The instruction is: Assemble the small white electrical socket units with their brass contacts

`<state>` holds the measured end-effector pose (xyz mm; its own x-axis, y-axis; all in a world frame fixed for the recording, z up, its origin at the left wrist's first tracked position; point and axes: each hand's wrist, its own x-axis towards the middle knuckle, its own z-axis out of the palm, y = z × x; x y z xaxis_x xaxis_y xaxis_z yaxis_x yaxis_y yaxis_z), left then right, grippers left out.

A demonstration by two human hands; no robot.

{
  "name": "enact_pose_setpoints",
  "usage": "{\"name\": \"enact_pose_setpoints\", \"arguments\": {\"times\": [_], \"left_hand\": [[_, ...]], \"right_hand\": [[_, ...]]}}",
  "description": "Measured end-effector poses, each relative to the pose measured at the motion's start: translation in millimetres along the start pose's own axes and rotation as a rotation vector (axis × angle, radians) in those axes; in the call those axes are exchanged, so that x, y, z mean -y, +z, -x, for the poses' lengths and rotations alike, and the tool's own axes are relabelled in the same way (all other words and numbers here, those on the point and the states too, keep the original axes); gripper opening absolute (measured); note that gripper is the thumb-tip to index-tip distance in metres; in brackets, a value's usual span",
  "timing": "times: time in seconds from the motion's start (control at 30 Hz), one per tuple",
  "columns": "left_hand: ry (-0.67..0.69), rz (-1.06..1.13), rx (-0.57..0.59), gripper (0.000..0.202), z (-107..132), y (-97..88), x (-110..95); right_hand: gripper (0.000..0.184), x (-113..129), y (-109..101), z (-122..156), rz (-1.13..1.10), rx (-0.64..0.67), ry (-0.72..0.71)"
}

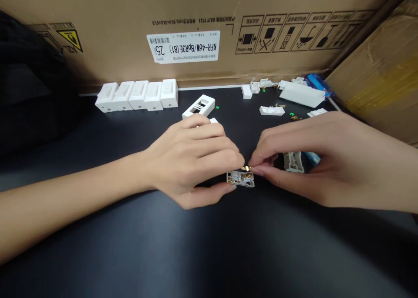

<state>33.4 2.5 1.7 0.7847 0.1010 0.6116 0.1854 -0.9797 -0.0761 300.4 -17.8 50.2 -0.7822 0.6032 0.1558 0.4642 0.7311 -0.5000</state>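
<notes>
My left hand (196,159) is curled round a small white switch body (241,179) with brass contacts, gripping it from the left on the black table (130,246). My right hand (313,159) pinches a tiny brass contact piece (245,168) between thumb and forefinger, right above the switch body. Under my right palm sits another open grey-white switch part (293,162), apart from the fingers.
A row of several finished white switches (137,95) lines the back left. An empty white housing (199,107) lies behind my left hand. Loose white parts (271,110), a white box (302,94) and blue packets lie back right. Cardboard boxes (196,28) wall the back and right.
</notes>
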Motion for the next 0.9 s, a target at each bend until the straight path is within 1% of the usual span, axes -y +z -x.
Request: {"name": "enact_pose_setpoints", "arguments": {"times": [0.13,0.23,0.37,0.53,0.8,0.9], "left_hand": [[0.021,0.052,0.123,0.015,-2,-0.2,0],[0.028,0.053,0.176,0.012,-2,0.6,0],[0.029,0.049,0.192,0.015,-2,0.8,0],[0.044,0.078,0.191,0.017,-1,0.6,1],[0.066,0.083,0.167,0.018,-2,1.2,2],[0.063,0.076,0.175,0.018,-1,0.6,1]], "right_hand": [[0.022,0,1,1,0.034,0.017,-0.030],[0.021,2,5,0,0.067,0.048,-0.056],[0.023,4,9,0,0.063,0.081,-0.049],[0.025,3,14,-1,0.054,0.035,-0.068],[0.026,11,15,-4,0.141,-0.008,-0.072],[0.025,14,15,-4,0.190,-0.009,-0.079]]}}
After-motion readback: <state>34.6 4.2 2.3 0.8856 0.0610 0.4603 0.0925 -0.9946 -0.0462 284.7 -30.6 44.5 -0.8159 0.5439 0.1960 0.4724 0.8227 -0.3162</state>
